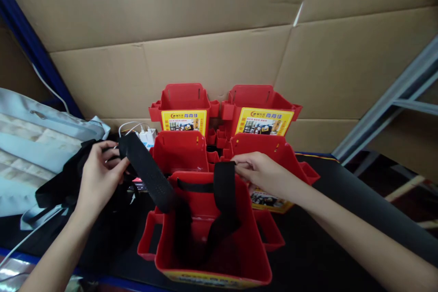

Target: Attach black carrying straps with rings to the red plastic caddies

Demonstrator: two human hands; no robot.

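A red plastic bin (212, 258) with side loops stands closest to me, its yellow label facing my way. A wide black strap (147, 173) runs through its back wall, and part of it hangs down inside. My left hand (102, 169) pinches one end of this strap, to the left of the bin and above its rim. At the bin's back right corner, my right hand (256, 169) grips the strap's other side between thumb and fingers. Some of the fingertips of my right hand are hidden behind the strap.
Behind stand several more red bins (181, 98) with yellow labels. A grey-blue bag (44, 141) and a heap of black straps (61, 182) lie at left, near white chargers (148, 136). Cardboard (219, 64) walls the back; a metal frame (386, 100) rises at right.
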